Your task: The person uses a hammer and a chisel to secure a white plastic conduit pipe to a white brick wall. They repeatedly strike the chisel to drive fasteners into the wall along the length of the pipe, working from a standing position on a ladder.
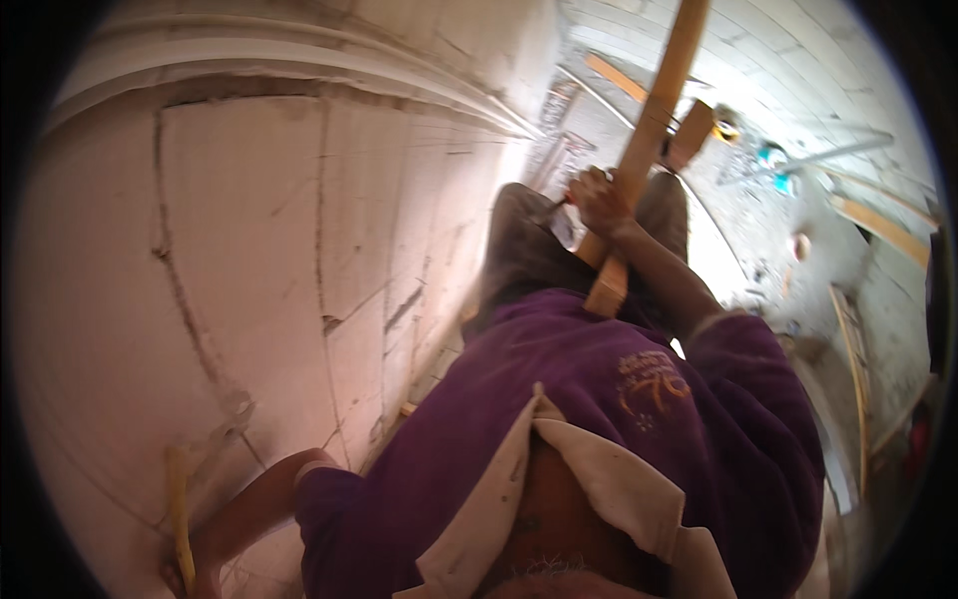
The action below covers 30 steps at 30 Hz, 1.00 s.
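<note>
At the lower left, my left hand is closed round a slim wooden stick that points up beside the wall; its lower end is out of sight. My right hand is closed in front of my knees, against a long wooden beam. From its fingers pokes a small red-handled tool with a thin dark end, whose kind I cannot make out. The beam runs from the top edge down between my legs, and a squared wooden end rests near my lap under my right forearm.
A pale, cracked wall fills the left side, with a rounded moulding across its upper part. A short wood block sits beside the beam. Planks and teal items lie on the littered floor at the right.
</note>
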{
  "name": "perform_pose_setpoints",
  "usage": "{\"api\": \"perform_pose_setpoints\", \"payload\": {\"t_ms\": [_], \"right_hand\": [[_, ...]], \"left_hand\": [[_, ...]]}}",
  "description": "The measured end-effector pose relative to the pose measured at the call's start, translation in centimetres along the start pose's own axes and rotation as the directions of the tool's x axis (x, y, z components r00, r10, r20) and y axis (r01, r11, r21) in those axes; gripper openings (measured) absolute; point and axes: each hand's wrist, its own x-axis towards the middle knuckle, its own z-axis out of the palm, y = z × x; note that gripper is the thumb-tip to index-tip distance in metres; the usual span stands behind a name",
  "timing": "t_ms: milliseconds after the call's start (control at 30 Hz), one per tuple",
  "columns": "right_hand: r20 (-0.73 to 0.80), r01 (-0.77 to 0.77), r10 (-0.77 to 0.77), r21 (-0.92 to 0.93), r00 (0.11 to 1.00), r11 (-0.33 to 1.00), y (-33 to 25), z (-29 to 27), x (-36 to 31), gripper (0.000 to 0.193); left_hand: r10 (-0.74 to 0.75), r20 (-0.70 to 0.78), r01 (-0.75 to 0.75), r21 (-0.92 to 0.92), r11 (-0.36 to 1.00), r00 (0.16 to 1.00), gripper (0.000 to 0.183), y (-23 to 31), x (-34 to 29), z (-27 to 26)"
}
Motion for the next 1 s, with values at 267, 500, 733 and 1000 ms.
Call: {"api": "perform_pose_setpoints", "payload": {"t_ms": [267, 500, 733, 1000], "right_hand": [[0.035, -0.05, 0.051, -0.036, 0.998, 0.998, -0.3, 0.0, 0.0, 0.017], [0.019, -0.071, 0.071, -0.015, 0.997, 0.997, -0.7, -0.4, -0.3, 0.014], [0.019, -0.05, 0.05, -0.016, 0.999, 0.999, -0.3, 1.1, -0.2, 0.019], [0.008, -0.082, 0.082, 0.001, 0.997, 0.997, -0.8, 0.0, 0.1, 0.017]], "left_hand": [[-0.088, 0.092, 0.097, -0.097, 0.991, 0.992, 0.031, 1.3, -3.7, 1.5], [-0.17, 0.105, 0.183, -0.127, 0.975, 0.98, 0.03, 0.3, -6.5, 2.8], [-0.138, 0.11, 0.15, -0.117, 0.982, 0.984, 0.029, -0.3, -4.2, 1.9], [-0.081, 0.066, 0.089, -0.137, 0.987, 0.995, 0.029, 0.0, -2.3, 0.2]]}}
